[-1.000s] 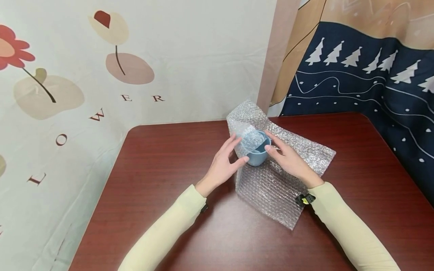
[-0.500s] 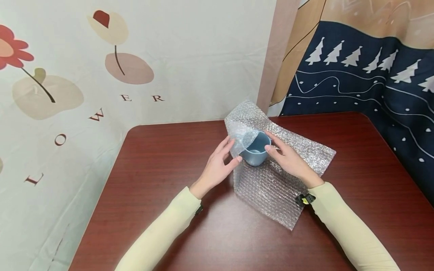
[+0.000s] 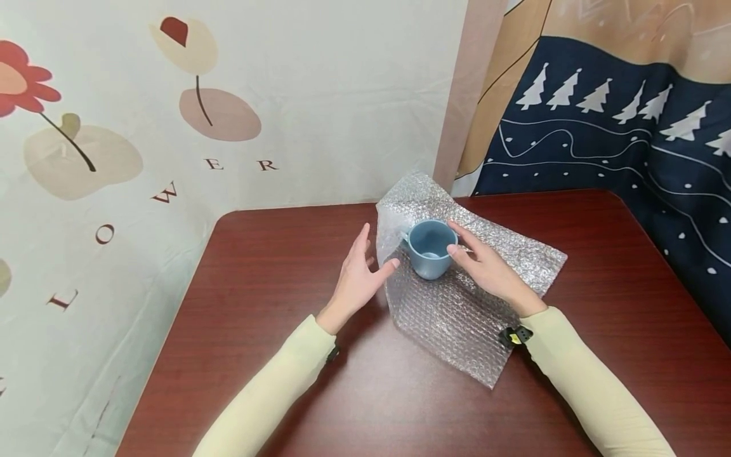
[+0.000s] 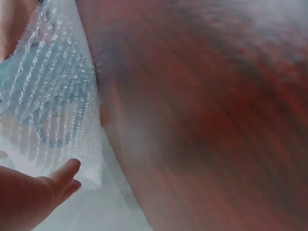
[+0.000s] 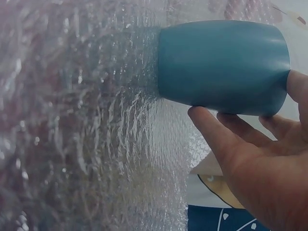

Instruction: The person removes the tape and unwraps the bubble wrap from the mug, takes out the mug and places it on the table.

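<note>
A light blue mug (image 3: 432,251) stands upright on a sheet of bubble wrap (image 3: 451,324), its mouth uncovered and its handle on the left. My right hand (image 3: 485,266) holds the mug from the right, thumb at the rim and fingers against its side; the right wrist view shows these fingers (image 5: 216,130) on the blue wall. To the left of the mug, my left hand (image 3: 356,279) has its fingers extended and spread, beside the wrap's left flap. Through that clear flap (image 4: 57,101), the left wrist view shows the mug's handle.
The dark red wooden table (image 3: 257,298) extends around the wrap. Behind it hangs a pale cloth (image 3: 342,95) with flowers and letters, and at the right a navy cloth (image 3: 571,139) with white trees.
The bubble wrap flap has come off the mug's mouth and lies over to the left. My left hand has moved left, away from the mug. My right hand stays at the mug.
</note>
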Action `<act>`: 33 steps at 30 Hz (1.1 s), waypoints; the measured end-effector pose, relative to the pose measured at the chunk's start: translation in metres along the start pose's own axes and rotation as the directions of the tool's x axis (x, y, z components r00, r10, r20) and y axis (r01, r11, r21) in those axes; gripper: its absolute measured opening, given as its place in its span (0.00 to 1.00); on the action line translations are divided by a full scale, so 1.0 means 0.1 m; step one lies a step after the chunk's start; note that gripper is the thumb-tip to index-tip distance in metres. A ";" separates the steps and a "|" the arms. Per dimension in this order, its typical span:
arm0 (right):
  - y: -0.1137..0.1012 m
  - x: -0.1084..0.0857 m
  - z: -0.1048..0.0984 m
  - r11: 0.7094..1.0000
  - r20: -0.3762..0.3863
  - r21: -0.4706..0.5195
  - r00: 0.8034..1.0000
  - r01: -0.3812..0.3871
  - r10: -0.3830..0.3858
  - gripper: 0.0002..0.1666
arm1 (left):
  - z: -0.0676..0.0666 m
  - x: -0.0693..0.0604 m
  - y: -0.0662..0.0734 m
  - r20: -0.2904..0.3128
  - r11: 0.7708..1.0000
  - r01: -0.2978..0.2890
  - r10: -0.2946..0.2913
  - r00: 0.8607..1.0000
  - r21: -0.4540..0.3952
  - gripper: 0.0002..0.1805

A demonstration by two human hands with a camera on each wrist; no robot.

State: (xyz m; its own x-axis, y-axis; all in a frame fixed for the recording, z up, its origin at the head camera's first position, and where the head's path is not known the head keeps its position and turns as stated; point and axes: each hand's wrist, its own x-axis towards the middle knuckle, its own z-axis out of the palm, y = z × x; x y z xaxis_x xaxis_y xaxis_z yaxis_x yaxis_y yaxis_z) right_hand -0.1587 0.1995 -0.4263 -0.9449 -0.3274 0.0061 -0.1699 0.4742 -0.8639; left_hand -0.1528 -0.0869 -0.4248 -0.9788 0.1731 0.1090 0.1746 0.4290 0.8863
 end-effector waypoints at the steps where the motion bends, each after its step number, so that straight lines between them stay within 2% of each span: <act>1: 0.00 0.00 0.00 1.000 0.000 0.002 1.000 0.000 0.000 0.41 | -0.01 0.01 0.00 -0.011 1.000 0.012 -0.012 1.000 -0.009 0.54; 3: 0.00 0.00 0.00 1.000 0.002 0.006 1.000 -0.001 0.001 0.41 | -0.03 0.03 0.02 -0.035 0.999 0.026 -0.028 0.999 -0.031 0.53; 9: 0.01 0.01 0.00 1.000 0.008 0.015 1.000 -0.002 0.002 0.41 | -0.10 0.08 0.01 -0.113 0.995 -0.005 -0.006 0.994 -0.095 0.47; 12: 0.01 0.01 0.01 1.000 0.009 0.019 1.000 -0.003 0.002 0.41 | -0.14 0.09 0.00 -0.138 0.994 0.002 -0.018 0.990 -0.113 0.45; 20: 0.00 0.00 0.00 1.000 0.007 0.023 1.000 0.003 -0.003 0.41 | -0.26 0.10 -0.05 -0.162 0.992 0.092 -0.106 0.981 -0.090 0.48; 28: -0.01 -0.01 -0.01 0.999 0.014 0.033 1.000 -0.012 0.011 0.41 | -0.33 0.06 -0.14 -0.146 0.991 0.131 -0.136 0.980 -0.042 0.50; 33: -0.01 0.00 -0.01 0.999 0.017 0.031 1.000 -0.011 0.011 0.41 | -0.39 0.06 -0.19 -0.173 0.988 0.147 -0.153 0.973 -0.043 0.47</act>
State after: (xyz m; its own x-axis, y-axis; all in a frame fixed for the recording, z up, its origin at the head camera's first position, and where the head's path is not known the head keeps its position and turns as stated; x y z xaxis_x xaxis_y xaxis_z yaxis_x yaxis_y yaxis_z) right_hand -0.1585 0.2001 -0.4245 -0.9418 -0.3360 -0.0119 -0.1503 0.4523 -0.8791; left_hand -0.1661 -0.1289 -0.4229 -0.9975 -0.0503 0.0487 0.0237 0.4115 0.9111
